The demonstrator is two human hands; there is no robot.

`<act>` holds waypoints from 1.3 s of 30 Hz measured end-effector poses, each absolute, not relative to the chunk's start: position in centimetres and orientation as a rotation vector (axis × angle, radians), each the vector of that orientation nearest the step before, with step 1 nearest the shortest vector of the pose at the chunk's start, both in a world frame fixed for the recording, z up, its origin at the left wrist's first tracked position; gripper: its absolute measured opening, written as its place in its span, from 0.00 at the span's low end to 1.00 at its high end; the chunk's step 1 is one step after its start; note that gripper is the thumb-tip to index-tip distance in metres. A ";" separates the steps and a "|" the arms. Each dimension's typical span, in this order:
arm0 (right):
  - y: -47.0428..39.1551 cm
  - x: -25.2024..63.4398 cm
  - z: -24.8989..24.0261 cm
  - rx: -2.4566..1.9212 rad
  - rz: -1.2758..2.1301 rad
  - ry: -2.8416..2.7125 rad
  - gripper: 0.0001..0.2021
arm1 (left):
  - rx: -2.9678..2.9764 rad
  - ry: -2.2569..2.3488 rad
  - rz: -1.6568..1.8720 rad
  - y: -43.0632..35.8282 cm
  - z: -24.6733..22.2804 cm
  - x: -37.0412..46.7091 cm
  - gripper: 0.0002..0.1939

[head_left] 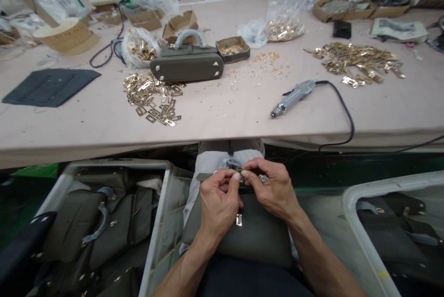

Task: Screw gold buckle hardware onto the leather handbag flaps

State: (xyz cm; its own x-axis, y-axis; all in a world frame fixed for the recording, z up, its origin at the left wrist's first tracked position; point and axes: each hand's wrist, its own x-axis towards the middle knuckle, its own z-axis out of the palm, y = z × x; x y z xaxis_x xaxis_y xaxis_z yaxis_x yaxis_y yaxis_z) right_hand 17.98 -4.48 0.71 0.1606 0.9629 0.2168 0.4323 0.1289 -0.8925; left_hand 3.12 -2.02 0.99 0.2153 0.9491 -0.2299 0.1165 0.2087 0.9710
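Note:
An olive-green handbag (pixel 260 237) lies across my lap, with a small shiny metal plate (pixel 239 219) on its front. At the bag's upper edge, my left hand (pixel 220 197) and my right hand (pixel 272 188) meet, thumbs and fingertips pinched close together. Between the fingertips is a small metal fitting (pixel 239 170), mostly covered, so its exact kind is hard to make out. Both hands seem to hold it. A strap or flap of the same green (pixel 205 176) sticks out left of my left hand. Clear plastic wrapping (pixel 229 163) shows just beyond the fingers.
On the table (pixel 222 126) lie a grey electric screwdriver (pixel 294 97), gold metal plates (pixel 152 95), more gold fittings (pixel 360 61), loose screws (pixel 267 58) and another green bag (pixel 187 66). Bins of bags stand left (pixel 161 223) and right (pixel 350 209) of my lap.

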 end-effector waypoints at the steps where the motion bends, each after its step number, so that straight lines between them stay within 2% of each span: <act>1: -4.6 18.0 0.8 -1.459 0.702 -1.429 0.04 | 1.213 1.204 0.845 -2.1 1.0 3.2 0.12; 7: -4.9 18.0 0.9 -1.454 0.729 -1.336 0.03 | 1.318 1.269 0.857 -2.5 1.2 3.4 0.11; 19: -4.7 17.5 0.0 -1.476 0.854 -1.120 0.04 | 1.294 1.387 0.888 -2.6 0.5 4.0 0.14; 25: -4.4 17.7 -0.3 -1.409 1.033 -0.980 0.12 | 1.279 1.371 0.876 -2.6 0.9 4.0 0.15; 31: -4.6 18.0 -0.8 -1.344 1.096 -0.947 0.08 | 1.247 1.363 0.879 -2.5 0.7 4.1 0.12; 39: -4.3 17.6 -1.3 -1.394 1.127 -0.910 0.06 | 1.278 1.393 0.856 -2.6 0.8 4.1 0.14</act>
State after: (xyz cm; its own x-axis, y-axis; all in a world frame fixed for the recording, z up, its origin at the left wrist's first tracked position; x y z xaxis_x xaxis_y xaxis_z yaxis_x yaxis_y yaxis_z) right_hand 17.62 -4.32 -1.30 0.2600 0.9548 -0.1442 -0.0599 -0.1332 -0.9893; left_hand 4.10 -2.62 0.82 0.0792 0.9743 -0.2110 0.2526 0.1851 0.9497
